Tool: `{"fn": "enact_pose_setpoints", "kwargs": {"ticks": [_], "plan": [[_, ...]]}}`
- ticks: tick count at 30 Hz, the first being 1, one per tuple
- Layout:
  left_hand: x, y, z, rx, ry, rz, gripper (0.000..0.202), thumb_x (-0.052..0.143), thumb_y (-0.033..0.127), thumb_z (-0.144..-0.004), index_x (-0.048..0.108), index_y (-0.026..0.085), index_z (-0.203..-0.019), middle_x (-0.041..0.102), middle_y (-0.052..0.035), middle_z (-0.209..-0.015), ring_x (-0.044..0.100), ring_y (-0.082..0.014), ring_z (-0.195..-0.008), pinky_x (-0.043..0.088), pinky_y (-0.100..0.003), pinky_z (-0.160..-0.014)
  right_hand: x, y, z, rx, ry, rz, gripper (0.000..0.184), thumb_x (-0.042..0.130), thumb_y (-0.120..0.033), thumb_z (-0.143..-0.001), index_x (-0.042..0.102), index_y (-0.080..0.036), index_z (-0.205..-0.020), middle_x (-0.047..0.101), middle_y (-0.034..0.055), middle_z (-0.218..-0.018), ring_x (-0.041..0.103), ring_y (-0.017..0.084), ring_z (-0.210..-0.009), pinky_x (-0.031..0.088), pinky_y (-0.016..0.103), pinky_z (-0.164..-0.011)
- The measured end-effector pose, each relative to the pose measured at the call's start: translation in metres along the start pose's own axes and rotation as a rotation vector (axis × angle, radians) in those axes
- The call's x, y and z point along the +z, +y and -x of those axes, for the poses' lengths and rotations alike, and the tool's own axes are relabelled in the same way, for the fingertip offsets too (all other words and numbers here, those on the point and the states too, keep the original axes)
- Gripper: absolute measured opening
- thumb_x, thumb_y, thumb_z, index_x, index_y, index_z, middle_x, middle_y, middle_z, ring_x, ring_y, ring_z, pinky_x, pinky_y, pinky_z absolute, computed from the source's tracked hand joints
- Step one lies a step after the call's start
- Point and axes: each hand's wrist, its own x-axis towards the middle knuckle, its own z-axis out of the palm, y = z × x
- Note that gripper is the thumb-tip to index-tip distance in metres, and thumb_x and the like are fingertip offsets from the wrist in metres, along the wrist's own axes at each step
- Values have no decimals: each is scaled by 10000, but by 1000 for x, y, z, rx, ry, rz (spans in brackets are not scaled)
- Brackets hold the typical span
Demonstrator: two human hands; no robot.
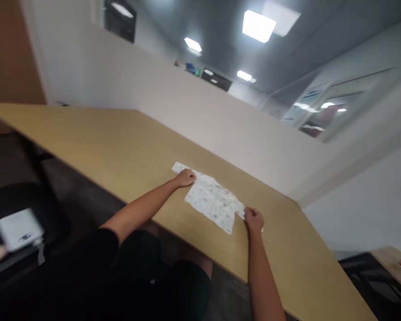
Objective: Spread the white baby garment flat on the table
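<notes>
A small white baby shirt (pixel 214 203) with a faint scattered print lies spread on the wooden table, its sleeves stretched out to both sides. My left hand (pixel 186 177) is closed at the left sleeve, near where it joins the body; the sleeve's end shows beyond the hand. On the other side, my right hand (pixel 254 219) pinches the right sleeve, and a bit of white cloth peeks out past the hand. The fingertips of both hands are partly hidden and slightly blurred.
The table (pixel 120 147) runs from far left to lower right, with a white partition (pixel 220 129) along its back edge. At lower left a white box-like device (pixel 20 229) sits beside a dark chair. Another dark chair (pixel 377 281) stands at the right.
</notes>
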Motion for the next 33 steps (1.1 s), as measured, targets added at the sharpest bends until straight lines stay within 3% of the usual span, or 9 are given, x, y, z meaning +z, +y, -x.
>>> {"fn": "enact_pose_setpoints", "kwargs": {"ticks": [4, 12, 18, 25, 33], "plan": [[4, -15, -11, 1, 1, 12, 193, 693, 326, -973, 739, 141, -999, 730, -77, -1098, 654, -232, -1137, 494, -460, -1058, 2, -5, -8, 54, -28, -8, 588, 567, -470, -779, 791, -55, -1130, 747, 174, -1003, 696, 336, -959, 530, 436, -945], [12, -23, -20, 31, 1, 14, 162, 624, 172, -913, 780, 155, -954, 765, -73, -1013, 666, -209, -1007, 499, -362, -937, 10, 6, -14, 137, 60, -154, 341, 706, -331, -725, 823, -144, -984, 761, 122, -959, 713, 354, -1024, 557, 423, -959], [13, -26, -23, 63, -3, 4, 247, 559, 140, -848, 801, 170, -883, 785, -94, -1009, 669, -234, -963, 479, -337, -826, 18, 19, -18, 112, 112, -200, 229, 732, -377, -706, 805, -246, -879, 772, 97, -976, 724, 369, -1059, 578, 457, -976], [18, -27, -25, 75, -1, 2, 247, 548, 135, -841, 791, 162, -875, 771, -121, -1053, 641, -271, -1021, 465, -361, -844, 18, 18, -18, 148, 128, -221, 304, 767, -328, -706, 830, -186, -968, 774, 116, -991, 716, 392, -1086, 587, 463, -968], [16, -26, -23, 92, -12, -15, 250, 537, 120, -825, 781, 159, -859, 770, -113, -1017, 643, -263, -1021, 464, -361, -868, 19, 18, -16, 112, 127, -218, 298, 798, -312, -722, 834, -171, -982, 770, 89, -943, 728, 348, -1048, 591, 407, -950]]}}
